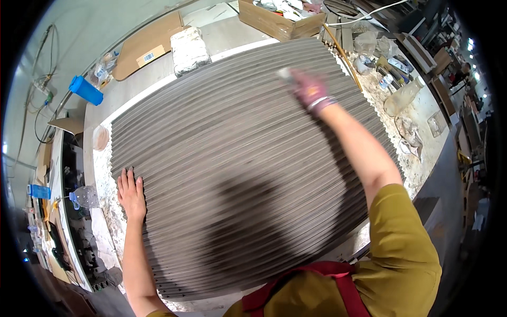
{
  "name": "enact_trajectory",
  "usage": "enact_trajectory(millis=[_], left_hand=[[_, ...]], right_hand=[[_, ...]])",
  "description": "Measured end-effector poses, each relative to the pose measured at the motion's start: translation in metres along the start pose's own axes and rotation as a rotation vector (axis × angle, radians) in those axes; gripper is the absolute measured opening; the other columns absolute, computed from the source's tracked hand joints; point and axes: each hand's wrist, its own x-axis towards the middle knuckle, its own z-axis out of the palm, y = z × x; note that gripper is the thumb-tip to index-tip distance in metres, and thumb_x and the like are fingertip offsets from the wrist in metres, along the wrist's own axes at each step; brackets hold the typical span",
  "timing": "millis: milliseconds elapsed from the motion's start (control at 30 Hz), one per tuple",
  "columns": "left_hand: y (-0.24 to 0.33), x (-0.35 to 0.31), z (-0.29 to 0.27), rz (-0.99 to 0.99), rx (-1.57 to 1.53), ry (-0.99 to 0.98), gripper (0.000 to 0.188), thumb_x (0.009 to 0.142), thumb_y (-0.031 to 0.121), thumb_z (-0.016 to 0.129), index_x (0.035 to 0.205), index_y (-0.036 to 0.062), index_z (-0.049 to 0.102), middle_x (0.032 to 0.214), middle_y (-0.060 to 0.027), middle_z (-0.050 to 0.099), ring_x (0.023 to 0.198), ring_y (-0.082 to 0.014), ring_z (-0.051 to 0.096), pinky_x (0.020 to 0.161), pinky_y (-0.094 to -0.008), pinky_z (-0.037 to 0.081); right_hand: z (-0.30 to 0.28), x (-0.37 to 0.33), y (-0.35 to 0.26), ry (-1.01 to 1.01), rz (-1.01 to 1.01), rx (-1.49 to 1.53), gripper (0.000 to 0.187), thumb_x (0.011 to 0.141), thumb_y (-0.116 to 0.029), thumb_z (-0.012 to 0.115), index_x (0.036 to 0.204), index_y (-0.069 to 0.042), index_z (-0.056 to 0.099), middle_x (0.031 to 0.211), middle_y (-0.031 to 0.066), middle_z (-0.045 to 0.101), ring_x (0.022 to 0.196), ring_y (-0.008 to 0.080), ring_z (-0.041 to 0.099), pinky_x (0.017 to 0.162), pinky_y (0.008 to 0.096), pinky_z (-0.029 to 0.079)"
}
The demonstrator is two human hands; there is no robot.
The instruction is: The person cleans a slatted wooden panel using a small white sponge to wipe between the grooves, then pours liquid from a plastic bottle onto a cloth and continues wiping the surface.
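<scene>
Head view shows grey ribbed strips (211, 132) lying side by side across the middle of the desk (227, 33). The bare left hand (131, 196) rests on their left edge, its grip unclenched, fingers extended and slightly parted. Over their far right part is the gloved right hand (310, 94), a small pale thing (284, 73) at its fingertips; through the blur, one cannot tell whether that grip pinches it. Beyond the strips sits a white bundle (190, 50).
</scene>
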Motion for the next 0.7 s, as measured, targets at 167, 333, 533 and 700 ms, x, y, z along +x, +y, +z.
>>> enact_trajectory(millis=[167, 333, 533, 700], left_hand=[[0.0, 0.018, 0.004, 0.063, -0.036, 0.0, 0.053, 0.099, 0.043, 0.039, 0.142, 0.0119, 0.039, 0.152, -0.0118, 0.027, 0.139, -0.033, 0.025, 0.107, -0.054, 0.023], [0.011, 0.069, 0.023, -0.022, -0.005, 0.135, 0.055, 0.099, 0.047, 0.036, 0.143, 0.014, 0.038, 0.153, -0.009, 0.029, 0.138, -0.0317, 0.028, 0.105, -0.0536, 0.027], [0.052, 0.069, 0.03, -0.062, 0.047, 0.011, 0.058, 0.099, 0.053, 0.031, 0.146, 0.0185, 0.034, 0.155, -0.0065, 0.026, 0.14, -0.0305, 0.024, 0.105, -0.0565, 0.027], [0.029, 0.064, 0.033, -0.078, 0.077, 0.021, 0.058, 0.099, 0.052, 0.031, 0.146, 0.0188, 0.033, 0.156, -0.0057, 0.023, 0.141, -0.0303, 0.023, 0.104, -0.0586, 0.027]], right_hand=[[-0.021, -0.011, -0.008, 0.028, -0.01, 0.026, 0.027, 0.082, -0.021, 0.058, 0.105, -0.01, 0.067, 0.094, 0.0125, 0.069, 0.083, 0.0305, 0.065, 0.072, 0.0422, 0.052], [0.036, -0.035, -0.074, 0.006, -0.095, 0.2, 0.038, 0.081, -0.038, 0.066, 0.113, -0.017, 0.063, 0.108, 0.0063, 0.066, 0.105, 0.0233, 0.059, 0.092, 0.0453, 0.044], [-0.059, -0.051, 0.188, 0.079, 0.454, -0.155, 0.034, 0.084, -0.042, 0.06, 0.105, -0.016, 0.067, 0.098, 0.0151, 0.067, 0.089, 0.0315, 0.066, 0.075, 0.0438, 0.05], [-0.048, -0.049, 0.153, -0.013, 0.168, -0.148, 0.032, 0.083, -0.03, 0.061, 0.114, -0.028, 0.062, 0.104, 0.0126, 0.066, 0.098, 0.0331, 0.063, 0.083, 0.0444, 0.05]])
